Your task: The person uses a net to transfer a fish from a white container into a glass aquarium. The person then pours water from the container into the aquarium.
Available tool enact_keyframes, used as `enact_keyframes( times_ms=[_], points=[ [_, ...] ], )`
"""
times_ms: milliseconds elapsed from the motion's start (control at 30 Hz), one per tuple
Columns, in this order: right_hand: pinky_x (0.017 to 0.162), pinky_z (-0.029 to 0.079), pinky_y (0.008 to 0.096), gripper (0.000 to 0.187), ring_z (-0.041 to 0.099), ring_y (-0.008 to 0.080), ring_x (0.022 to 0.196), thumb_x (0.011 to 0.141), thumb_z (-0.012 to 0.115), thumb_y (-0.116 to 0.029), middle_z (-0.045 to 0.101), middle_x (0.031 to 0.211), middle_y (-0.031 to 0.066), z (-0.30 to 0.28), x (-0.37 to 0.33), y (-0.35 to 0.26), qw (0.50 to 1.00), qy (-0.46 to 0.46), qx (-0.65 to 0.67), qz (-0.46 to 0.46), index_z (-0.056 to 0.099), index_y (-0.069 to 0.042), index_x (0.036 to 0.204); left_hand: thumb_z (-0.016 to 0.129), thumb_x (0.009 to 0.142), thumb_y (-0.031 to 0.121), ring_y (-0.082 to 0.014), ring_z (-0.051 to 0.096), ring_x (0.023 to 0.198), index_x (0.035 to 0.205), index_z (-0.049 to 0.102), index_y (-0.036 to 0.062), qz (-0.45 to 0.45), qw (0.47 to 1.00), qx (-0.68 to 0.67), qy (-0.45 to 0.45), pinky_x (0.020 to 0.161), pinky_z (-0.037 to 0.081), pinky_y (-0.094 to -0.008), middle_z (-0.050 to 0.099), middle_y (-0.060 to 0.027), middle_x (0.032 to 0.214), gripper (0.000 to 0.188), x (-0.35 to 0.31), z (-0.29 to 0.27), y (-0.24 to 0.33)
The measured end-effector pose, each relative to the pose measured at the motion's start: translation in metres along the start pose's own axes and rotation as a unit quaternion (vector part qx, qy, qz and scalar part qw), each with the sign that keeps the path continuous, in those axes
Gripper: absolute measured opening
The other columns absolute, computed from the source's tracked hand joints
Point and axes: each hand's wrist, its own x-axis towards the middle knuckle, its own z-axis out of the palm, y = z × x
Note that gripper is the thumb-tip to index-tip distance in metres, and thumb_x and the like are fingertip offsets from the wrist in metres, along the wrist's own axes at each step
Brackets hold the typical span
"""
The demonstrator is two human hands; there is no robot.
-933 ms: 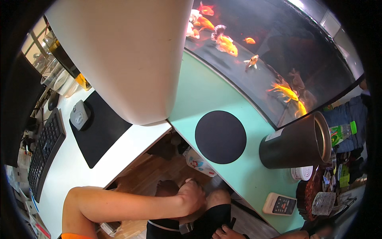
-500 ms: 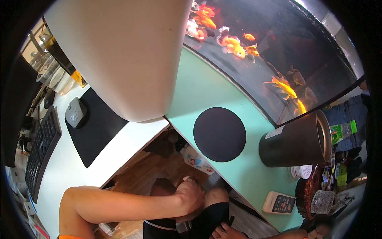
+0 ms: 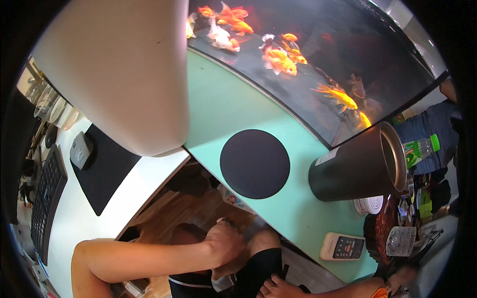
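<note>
My left hand [image 3: 226, 243] is closed over my lap beside my bare knee, its forearm reaching across from the left. What its fingers hold, if anything, is hidden. Just below it shows a small greyish piece [image 3: 223, 282] whose kind I cannot make out. Low in the picture, my right hand [image 3: 276, 288] rests by the black shorts [image 3: 253, 270] with its fingers curled. A dark stick-like end [image 3: 284, 271] pokes up right beside those fingers. Both hands are below the level of the desks.
A white desk [image 3: 131, 191] holds a keyboard [image 3: 47, 198], black mat [image 3: 107, 171] and grey mouse [image 3: 81, 150]. On the green tabletop [image 3: 208, 99] are a round black pad [image 3: 255, 164], dark canister [image 3: 350, 166] and remote control [image 3: 342, 246]. A fish tank [image 3: 318, 54] stands behind; a tall white object [image 3: 114, 74] rises at left.
The view has shifted, so the desks, canister and tank sit further left in the picture. My left hand stays closed by the knee; more of my right forearm shows. The fish have moved slightly.
</note>
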Motion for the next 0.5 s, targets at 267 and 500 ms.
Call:
enact_keyframes(
  times_ms=[267,500],
  points=[
    [0.09,0.044,0.0491,0.021,0.06,0.0291,0.088,0.083,0.055,-0.021,0.064,0.082,0.0123,0.015,-0.002,-0.002,1.0,0.015,0.016,0.012,0.067,-0.004,0.087,0.065,0.089,0.019,-0.0275,0.066,0.107,0.105,0.077,0.01,0.016,0.998,0.057,-0.035,0.089,0.049,-0.0386,0.073,-0.0092,0.109,0.022,-0.005,-0.009,0.002],
    [0.089,0.044,0.0488,0.021,0.06,0.0288,0.088,0.084,0.055,-0.02,0.064,0.082,0.0123,0.013,-0.001,-0.001,0.999,-0.041,0.032,0.013,0.067,-0.003,0.087,0.067,0.084,0.015,-0.0257,0.071,0.089,0.086,0.077,0.0083,0.033,0.995,0.057,0.081,0.072,0.053,-0.0341,0.074,-0.0095,0.088,0.012,-0.011,-0.002,-0.003]
  ],
)
